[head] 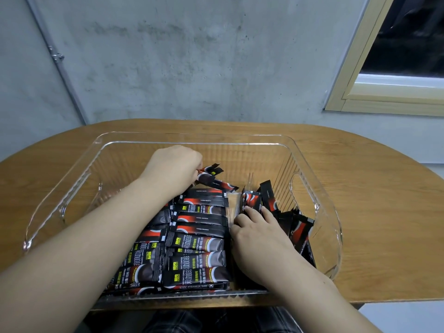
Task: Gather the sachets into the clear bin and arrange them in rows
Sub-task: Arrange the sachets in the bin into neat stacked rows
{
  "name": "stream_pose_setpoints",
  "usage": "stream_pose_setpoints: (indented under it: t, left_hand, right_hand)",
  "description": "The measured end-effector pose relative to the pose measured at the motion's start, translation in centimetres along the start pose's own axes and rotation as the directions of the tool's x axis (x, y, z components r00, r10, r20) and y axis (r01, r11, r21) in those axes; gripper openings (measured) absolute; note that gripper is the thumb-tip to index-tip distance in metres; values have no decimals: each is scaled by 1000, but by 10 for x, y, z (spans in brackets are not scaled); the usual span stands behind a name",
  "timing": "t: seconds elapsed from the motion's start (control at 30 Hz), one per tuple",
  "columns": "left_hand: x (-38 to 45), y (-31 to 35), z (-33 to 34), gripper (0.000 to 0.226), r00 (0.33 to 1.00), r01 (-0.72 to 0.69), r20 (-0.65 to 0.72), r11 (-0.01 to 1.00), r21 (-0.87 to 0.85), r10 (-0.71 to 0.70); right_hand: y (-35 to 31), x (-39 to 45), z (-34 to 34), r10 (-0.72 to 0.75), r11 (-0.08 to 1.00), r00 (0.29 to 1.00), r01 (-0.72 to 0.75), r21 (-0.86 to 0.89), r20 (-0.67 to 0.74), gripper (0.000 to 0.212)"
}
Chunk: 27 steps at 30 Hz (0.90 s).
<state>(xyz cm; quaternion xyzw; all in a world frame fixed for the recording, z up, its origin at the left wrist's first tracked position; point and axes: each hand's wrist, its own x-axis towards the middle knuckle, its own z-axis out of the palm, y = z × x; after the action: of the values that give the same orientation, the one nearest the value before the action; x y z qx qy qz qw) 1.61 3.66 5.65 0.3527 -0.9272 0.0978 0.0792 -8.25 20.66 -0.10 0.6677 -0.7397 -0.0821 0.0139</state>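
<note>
A clear plastic bin (192,139) stands on the wooden table, both my hands inside it. Several black-and-red coffee sachets (199,246) lie flat in overlapping rows in the bin's near middle. My left hand (174,164) is curled around a few sachets (211,174) just beyond the far end of the rows. My right hand (254,227) grips an upright sachet (251,200) at the right edge of the rows. More loose sachets (298,227) lean in a jumble against the bin's right wall.
The oval wooden table (374,212) meets a grey concrete wall behind. A window frame (360,92) is at the upper right. The bin's far half shows bare bottom. My lap in plaid cloth (192,320) is below the table edge.
</note>
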Motion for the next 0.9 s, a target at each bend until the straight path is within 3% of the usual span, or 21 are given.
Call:
stream_pose_setpoints:
  t: [0.17,0.33,0.43,0.53,0.7,0.8,0.9]
  left_hand:
    - [-4,-8,-4,21,999,-33,-43,999,0,33]
    - [-22,-5,-25,14,997,24,-64,987,-158,-35]
    - [-34,4,-25,9,997,54,58,964,-261,-40]
    - [-39,9,-13,8,983,70,183,942,-328,-10]
    - [-40,11,2,9,970,89,243,932,-351,-1]
    - [-39,9,4,9,956,125,293,890,-439,10]
    - [-38,5,6,8,934,141,356,876,-460,37]
  right_hand:
    - [-1,-1,0,-6,1000,1000,6,10,1,49]
    - [1,0,-3,2,1000,1000,-1,-9,17,49]
    - [-2,0,0,6,1000,1000,-6,-2,2,46]
    - [-1,3,9,21,1000,991,-19,19,-128,43]
    - [-2,5,14,27,999,983,-20,41,-181,37]
    - [0,4,13,43,999,987,-38,37,-152,35]
    - [-2,3,6,27,1000,999,-27,5,-32,41]
